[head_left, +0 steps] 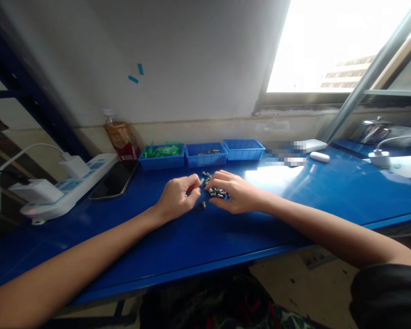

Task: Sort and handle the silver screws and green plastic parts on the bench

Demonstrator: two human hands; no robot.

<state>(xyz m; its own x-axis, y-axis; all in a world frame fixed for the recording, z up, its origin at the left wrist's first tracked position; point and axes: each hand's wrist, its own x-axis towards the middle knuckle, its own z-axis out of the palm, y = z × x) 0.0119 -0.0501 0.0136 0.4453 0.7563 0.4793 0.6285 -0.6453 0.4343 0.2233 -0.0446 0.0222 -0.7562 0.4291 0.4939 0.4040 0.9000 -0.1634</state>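
A small pile of short metal screws (219, 193) lies on the blue table between my hands. My right hand (238, 192) arches over the pile from the right, thumb and fingers apart, touching or nearly touching several pieces. At the left of the pile, my left hand (181, 194) has its thumb and forefinger curled together. One shiny metal screw (202, 182) shows at those fingertips and appears pinched there, though the contact is partly hidden. A single loose screw (203, 205) sits nearer to me, just below the left fingertips.
Behind the hands stand three blue bins: one with green pieces (162, 151), one with metal parts (208, 151), and another bin (245, 151) at right. A phone (114, 180), power strip (68, 187) and drink bottle (119, 135) are left; a white case (319, 157) is right.
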